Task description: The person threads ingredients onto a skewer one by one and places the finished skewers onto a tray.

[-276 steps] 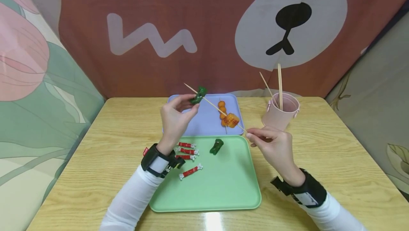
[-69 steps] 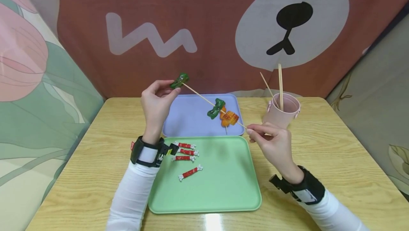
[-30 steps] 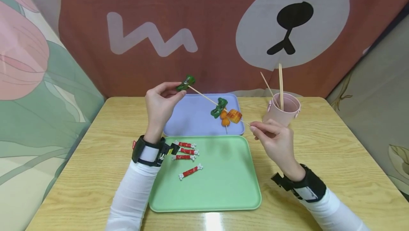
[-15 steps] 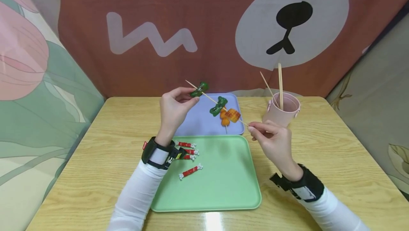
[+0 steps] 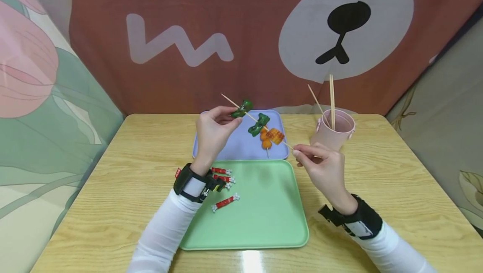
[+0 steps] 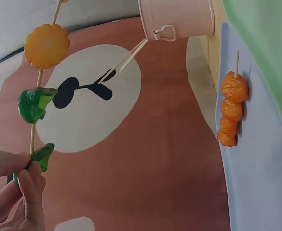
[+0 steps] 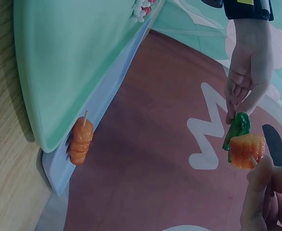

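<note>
a brown cloth (image 5: 181, 86) hangs behind the wooden table (image 5: 385, 172) and pink bucket (image 5: 329, 138).

brown backdrop (image 5: 256, 55) — printed, wooden table (image 5: 381, 172)

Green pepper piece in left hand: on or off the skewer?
On: the skewer shows on both sides of the green pepper piece that the left hand pinches, pointed tip out.

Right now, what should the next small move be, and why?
Probably the left hand should slide the upper green piece down the skewer: the tip pokes through above it, a gap separates it from the lower green piece, and the right hand pinches the skewer's other end.
</note>
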Demonstrator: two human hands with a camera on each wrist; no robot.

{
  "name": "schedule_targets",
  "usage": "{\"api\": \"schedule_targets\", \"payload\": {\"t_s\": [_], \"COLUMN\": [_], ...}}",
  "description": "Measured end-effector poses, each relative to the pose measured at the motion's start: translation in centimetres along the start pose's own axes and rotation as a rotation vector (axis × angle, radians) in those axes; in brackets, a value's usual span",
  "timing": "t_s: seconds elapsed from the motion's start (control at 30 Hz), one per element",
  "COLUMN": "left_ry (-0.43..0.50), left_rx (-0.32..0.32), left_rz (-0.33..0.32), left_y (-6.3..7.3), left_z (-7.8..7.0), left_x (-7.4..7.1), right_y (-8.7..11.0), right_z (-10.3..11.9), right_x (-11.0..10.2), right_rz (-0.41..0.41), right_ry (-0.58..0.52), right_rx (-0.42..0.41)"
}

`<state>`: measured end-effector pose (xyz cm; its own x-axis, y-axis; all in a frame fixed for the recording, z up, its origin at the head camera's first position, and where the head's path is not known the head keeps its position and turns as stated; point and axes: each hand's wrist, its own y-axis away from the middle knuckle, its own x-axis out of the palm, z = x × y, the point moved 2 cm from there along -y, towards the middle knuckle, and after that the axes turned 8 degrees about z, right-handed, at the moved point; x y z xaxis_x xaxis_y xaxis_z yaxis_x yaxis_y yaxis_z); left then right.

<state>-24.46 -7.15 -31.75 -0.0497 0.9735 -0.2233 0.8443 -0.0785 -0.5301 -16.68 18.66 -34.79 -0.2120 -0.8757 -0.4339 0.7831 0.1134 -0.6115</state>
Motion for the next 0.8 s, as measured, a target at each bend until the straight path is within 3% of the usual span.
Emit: {"api": "schedule_targets", "payload": {"t_s": [0.37,0.6,0.8], "left_ry": [-0.006,0.012,0.033], "left_rx": [-0.007,-0.026,-0.042], "left_rz": [-0.005,0.015,0.021], "left_y": [0.1,0.5,0.2], "left_z": [-0.3,-2.5,-0.4], "left_x": [0.3,0.2,0.3], "right_y": [0.1,0.1,0.2], "right_z": [0.0,0.0,0.3], "right_x": [-0.1,-0.1,-0.1], "right_rz": [-0.001,-0.005,-0.02], "right_ry": [0.02,0.032,0.059], "right_rx": [0.0,0.0,-0.02]}}
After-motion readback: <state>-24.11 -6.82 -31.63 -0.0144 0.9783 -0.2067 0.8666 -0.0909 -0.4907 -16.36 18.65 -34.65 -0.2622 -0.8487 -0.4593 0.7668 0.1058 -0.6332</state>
